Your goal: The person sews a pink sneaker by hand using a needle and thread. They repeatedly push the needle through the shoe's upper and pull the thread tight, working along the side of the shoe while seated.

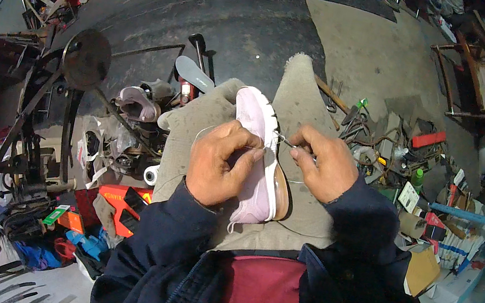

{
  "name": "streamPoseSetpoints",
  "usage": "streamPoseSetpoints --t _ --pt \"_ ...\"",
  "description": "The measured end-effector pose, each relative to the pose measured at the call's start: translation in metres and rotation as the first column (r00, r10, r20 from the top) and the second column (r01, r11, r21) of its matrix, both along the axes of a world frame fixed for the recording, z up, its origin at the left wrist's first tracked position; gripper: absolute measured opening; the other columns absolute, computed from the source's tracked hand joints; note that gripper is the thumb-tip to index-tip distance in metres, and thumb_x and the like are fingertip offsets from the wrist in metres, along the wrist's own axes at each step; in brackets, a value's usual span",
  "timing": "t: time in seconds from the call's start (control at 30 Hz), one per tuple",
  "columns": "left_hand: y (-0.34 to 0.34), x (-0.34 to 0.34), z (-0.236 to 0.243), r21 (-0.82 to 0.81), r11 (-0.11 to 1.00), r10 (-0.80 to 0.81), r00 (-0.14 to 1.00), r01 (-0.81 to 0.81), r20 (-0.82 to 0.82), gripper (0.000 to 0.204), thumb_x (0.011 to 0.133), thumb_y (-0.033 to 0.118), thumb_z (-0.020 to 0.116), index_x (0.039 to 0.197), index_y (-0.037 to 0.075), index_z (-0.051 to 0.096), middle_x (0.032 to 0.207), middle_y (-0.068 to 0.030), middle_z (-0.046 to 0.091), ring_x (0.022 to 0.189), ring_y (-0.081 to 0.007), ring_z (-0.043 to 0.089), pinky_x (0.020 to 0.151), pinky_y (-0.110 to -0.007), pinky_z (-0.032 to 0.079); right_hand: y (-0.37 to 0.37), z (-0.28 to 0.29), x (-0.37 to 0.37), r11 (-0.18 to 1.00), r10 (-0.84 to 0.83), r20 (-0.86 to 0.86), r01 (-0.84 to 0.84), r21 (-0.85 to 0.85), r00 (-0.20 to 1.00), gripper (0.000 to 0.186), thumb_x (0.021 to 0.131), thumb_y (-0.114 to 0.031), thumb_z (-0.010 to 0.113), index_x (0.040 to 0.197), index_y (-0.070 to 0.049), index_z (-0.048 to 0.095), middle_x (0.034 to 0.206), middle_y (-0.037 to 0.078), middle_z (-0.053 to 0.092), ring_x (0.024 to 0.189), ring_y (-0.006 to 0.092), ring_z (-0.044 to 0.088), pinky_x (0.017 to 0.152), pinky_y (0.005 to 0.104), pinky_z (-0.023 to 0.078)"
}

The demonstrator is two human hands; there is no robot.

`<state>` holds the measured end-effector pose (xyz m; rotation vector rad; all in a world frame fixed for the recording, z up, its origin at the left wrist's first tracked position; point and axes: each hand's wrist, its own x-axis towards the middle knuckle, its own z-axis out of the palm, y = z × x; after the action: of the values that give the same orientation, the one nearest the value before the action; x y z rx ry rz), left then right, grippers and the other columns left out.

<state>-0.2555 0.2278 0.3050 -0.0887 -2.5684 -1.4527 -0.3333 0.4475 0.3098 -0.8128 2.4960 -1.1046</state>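
A pink sneaker with a white and tan sole (254, 197) lies on its side, lengthwise on the beige cloth (298, 91) over my lap, toe away from me. My left hand (226, 158) is closed over the shoe's upper, thumb and forefinger pinching a thin white thread (201, 131) that loops out beside it. My right hand (322, 163) grips a thin metal awl-like tool (284, 139), whose tip is at the sole's edge. Its handle is mostly hidden by my fingers. More thread crosses the cloth below my right hand.
A black iron machine with a round wheel (86, 58) stands at left, near another shoe (136, 104), a grey insole (194, 73) and an orange-red box (119, 202). Tools and scraps (376, 140) crowd the right side. Wooden stools (456, 83) stand at the back.
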Motion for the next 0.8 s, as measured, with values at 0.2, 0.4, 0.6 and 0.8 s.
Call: streamPoseSetpoints --t 0.2,0.4,0.6,0.8 --pt "0.006 -0.004 -0.005 0.083 0.983 0.156 0.984 -0.163 0.080 0.011 0.089 0.012 0.069 0.093 0.001 0.069 0.081 -0.0163 0.068 0.071 -0.0305 0.068 0.067 -0.036 0.052 0.003 0.002 0.001 1.000 0.011 0.035 -0.012 0.005 0.999 0.014 0.091 -0.013 0.067 0.102 -0.007 0.064 0.087 0.021 0.070 0.084 0.0434 0.068 0.072 0.0515 0.051" --pt "0.007 -0.010 -0.005 0.061 0.973 0.217 0.975 -0.221 0.054 0.011 0.091 0.011 0.067 0.094 0.001 0.068 0.074 -0.0182 0.066 0.065 -0.0312 0.068 0.063 -0.037 0.051 -0.008 0.003 0.004 0.977 0.100 0.089 -0.081 -0.198 0.991 0.015 0.092 -0.009 0.066 0.104 0.002 0.066 0.087 0.015 0.072 0.073 0.0266 0.070 0.068 0.0354 0.053" --pt "0.007 -0.011 -0.003 -0.017 0.968 0.252 0.963 -0.252 0.098 0.010 0.091 0.012 0.067 0.092 0.002 0.066 0.071 -0.0187 0.064 0.064 -0.0353 0.067 0.060 -0.039 0.049 0.046 0.007 -0.005 0.731 0.005 0.419 0.283 -0.621 0.908 0.019 0.095 -0.023 0.067 0.096 -0.004 0.067 0.072 -0.003 0.059 0.058 0.0065 0.048 0.053 0.0233 0.037" --pt "0.008 -0.010 -0.007 -0.022 0.959 0.283 0.957 -0.282 0.060 0.011 0.091 0.015 0.068 0.092 0.004 0.066 0.073 -0.0188 0.066 0.066 -0.0388 0.067 0.060 -0.043 0.050 0.192 0.065 -0.071 -0.484 -0.580 0.717 0.545 -0.685 0.386 0.043 0.099 -0.037 0.063 0.128 -0.005 0.063 0.078 0.002 0.049 0.064 0.0156 0.047 0.062 0.0324 0.043"
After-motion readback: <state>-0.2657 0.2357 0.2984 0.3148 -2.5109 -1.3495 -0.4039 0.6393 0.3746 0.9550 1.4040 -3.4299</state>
